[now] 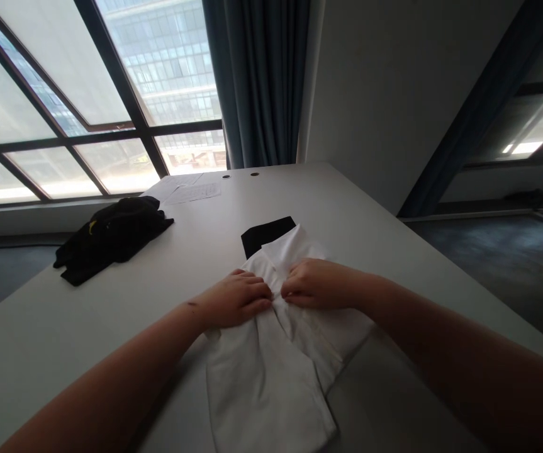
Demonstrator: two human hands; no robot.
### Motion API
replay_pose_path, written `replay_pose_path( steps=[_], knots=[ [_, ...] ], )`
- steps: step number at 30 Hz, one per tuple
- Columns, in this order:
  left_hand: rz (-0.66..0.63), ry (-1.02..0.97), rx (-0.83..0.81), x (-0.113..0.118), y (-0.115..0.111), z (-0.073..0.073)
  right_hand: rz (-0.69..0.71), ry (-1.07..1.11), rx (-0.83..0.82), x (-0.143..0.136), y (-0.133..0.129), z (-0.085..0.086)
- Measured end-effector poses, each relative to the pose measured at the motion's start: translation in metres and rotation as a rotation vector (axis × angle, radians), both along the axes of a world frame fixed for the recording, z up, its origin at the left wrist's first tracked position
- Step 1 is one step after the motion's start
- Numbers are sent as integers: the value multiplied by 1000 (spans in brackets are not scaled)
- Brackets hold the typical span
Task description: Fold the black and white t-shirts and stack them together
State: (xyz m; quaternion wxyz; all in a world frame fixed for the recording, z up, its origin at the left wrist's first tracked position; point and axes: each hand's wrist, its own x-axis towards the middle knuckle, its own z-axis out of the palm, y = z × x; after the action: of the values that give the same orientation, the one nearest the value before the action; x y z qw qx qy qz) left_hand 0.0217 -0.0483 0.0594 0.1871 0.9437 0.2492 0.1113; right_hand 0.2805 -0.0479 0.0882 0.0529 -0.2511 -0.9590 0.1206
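Head view: white garment was gripped by left hand and right hand; its lower edge was cut off

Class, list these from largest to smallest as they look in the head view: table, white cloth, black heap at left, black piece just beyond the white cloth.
1. table
2. white cloth, helped by its nearness to the camera
3. black heap
4. black piece, partly hidden

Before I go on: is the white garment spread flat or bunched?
Bunched in the middle: creases gather in the white garment between left hand and right hand.
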Motion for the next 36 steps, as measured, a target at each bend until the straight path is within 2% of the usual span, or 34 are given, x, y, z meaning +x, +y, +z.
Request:
replay_pose_path(
  steps=[2,5,7,10,13,17,22,28,32,36],
  knots=[
    [-8,-4,-31,-2,2,0,-33,-62,64,1,3,-8],
    [-13,-12,-58,-6,3,1,-87,-131,146,7,7,-11],
    [46,23,1,-6,1,3,-180,-175,211,7,6,-11],
    [172,164,179,-3,-6,4,-300,-229,281,2,2,-12],
    [266,311,261,5,-16,3,-315,-268,268,-4,2,-16],
    [346,358,244,16,-23,0,-258,-234,142,-5,5,-17],
    [262,365,229,19,-22,-6,-207,-118,93,-3,11,-22],
    [180,264,269,14,-18,-5,-105,-66,192,-4,17,-34],
    [192,184,332,11,-18,1,-80,-11,249,2,16,-23],
    [178,53,415,8,-19,11,-138,189,212,7,11,-4]
  ],
)
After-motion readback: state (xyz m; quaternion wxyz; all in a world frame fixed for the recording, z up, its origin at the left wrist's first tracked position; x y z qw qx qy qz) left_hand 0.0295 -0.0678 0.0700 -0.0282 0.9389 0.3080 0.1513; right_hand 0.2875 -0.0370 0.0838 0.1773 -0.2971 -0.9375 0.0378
